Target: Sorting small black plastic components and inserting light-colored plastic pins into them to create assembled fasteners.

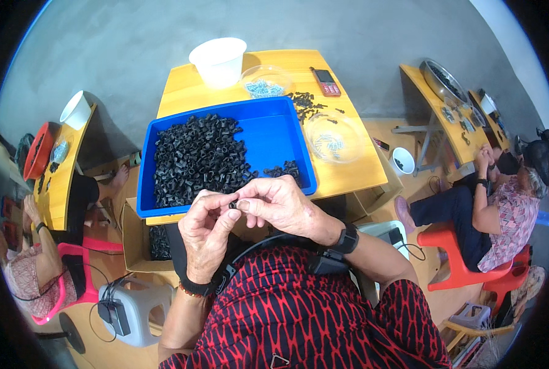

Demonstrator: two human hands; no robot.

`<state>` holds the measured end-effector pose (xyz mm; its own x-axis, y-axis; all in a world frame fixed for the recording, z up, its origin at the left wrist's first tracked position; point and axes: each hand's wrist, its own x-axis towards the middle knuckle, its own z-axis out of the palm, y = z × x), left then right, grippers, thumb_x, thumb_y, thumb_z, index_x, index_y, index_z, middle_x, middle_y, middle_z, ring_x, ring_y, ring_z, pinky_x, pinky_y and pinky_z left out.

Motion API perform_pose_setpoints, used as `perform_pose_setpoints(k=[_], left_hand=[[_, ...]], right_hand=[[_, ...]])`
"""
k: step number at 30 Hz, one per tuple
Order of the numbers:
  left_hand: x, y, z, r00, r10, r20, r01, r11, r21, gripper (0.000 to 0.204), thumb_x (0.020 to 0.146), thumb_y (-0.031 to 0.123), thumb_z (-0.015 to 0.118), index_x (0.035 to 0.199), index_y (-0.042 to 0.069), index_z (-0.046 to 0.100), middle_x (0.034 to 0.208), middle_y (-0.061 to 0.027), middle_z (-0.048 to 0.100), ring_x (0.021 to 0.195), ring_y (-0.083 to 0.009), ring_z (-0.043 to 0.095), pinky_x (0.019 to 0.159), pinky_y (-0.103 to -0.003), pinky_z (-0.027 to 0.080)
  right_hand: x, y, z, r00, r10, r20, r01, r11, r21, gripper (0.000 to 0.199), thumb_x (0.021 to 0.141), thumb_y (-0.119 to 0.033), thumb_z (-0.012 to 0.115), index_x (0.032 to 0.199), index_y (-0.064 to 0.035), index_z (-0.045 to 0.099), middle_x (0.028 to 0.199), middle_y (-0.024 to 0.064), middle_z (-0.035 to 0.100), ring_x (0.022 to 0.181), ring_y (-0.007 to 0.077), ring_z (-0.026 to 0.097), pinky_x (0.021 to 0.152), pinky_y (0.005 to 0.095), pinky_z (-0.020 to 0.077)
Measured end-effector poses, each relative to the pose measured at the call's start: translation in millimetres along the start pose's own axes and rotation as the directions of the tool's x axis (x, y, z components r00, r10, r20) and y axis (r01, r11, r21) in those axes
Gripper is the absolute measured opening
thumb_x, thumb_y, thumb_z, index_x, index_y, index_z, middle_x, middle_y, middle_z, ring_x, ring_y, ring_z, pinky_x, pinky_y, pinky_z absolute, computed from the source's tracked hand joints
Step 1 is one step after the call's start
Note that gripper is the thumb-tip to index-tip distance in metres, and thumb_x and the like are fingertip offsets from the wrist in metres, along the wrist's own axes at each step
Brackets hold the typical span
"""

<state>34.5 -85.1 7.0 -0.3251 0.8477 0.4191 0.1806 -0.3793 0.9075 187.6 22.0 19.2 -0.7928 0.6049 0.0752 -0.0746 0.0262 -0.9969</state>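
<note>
Both my hands meet just above the near edge of a blue tray [268,117]. Thumb and forefinger of my left hand [205,232] pinch a small black plastic part [232,205]. My right hand [282,206] is closed at the same part, its fingertips against it; the fingers hide most of its shape. A large heap of small black plastic parts [197,157] fills the tray's left side, and a smaller pile [285,169] lies in its near right corner.
Beyond the tray stand a white bucket [218,61] and a clear bowl of small screws [265,86]. To the right are loose black pieces [305,106], another clear bowl [335,140] and a red phone [326,82]. People sit at tables on both sides.
</note>
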Motion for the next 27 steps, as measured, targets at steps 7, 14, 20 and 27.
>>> perform_pose_setpoints(k=[7, 14, 20, 27], left_hand=[[-1.2, 4.0, 0.9, 0.984, -0.131, -0.124, 0.105, 0.975, -0.198, 0.018, 0.093, 0.012, 0.070, 0.104, 0.004, 0.059, 0.094, -0.0084, 0.065, 0.079, -0.0129, 0.062, 0.072, -0.026, 0.053], [1.0, -6.2, 1.1, 0.969, -0.214, -0.120, 0.186, 0.961, -0.205, 0.018, 0.095, 0.016, 0.067, 0.107, 0.003, 0.063, 0.080, -0.0036, 0.061, 0.066, -0.0104, 0.054, 0.058, -0.023, 0.046], [0.9, -5.8, 0.4, 0.951, -0.281, -0.132, 0.246, 0.941, -0.231, 0.018, 0.097, 0.018, 0.065, 0.108, 0.003, 0.064, 0.080, -0.0035, 0.061, 0.065, -0.0093, 0.054, 0.058, -0.022, 0.046], [1.8, -6.1, 1.0, 0.946, -0.299, -0.123, 0.268, 0.938, -0.219, 0.017, 0.098, 0.016, 0.064, 0.108, 0.003, 0.064, 0.081, -0.0041, 0.063, 0.065, -0.0093, 0.056, 0.057, -0.022, 0.048]], right_hand=[[-5.3, -9.5, -28.8, 0.985, -0.163, -0.057, 0.144, 0.960, -0.241, 0.013, 0.090, -0.011, 0.069, 0.097, 0.0001, 0.071, 0.083, 0.0064, 0.069, 0.069, 0.0110, 0.065, 0.062, 0.0275, 0.0525], [4.4, -14.7, -160.1, 0.914, -0.311, -0.258, 0.027, 0.684, -0.729, 0.013, 0.082, -0.001, 0.065, 0.093, 0.0027, 0.069, 0.087, 0.0184, 0.069, 0.076, 0.0268, 0.067, 0.070, 0.0342, 0.0541], [20.8, -10.9, -174.8, 0.988, -0.082, -0.133, -0.094, 0.368, -0.925, 0.014, 0.079, -0.001, 0.063, 0.091, 0.0005, 0.070, 0.090, 0.0231, 0.068, 0.085, 0.0395, 0.066, 0.074, 0.0430, 0.0526], [28.5, 2.2, -180.6, 0.997, 0.018, -0.072, -0.074, 0.286, -0.955, 0.018, 0.079, -0.004, 0.062, 0.094, -0.0024, 0.070, 0.098, 0.0270, 0.067, 0.098, 0.0433, 0.065, 0.084, 0.0469, 0.0524]])
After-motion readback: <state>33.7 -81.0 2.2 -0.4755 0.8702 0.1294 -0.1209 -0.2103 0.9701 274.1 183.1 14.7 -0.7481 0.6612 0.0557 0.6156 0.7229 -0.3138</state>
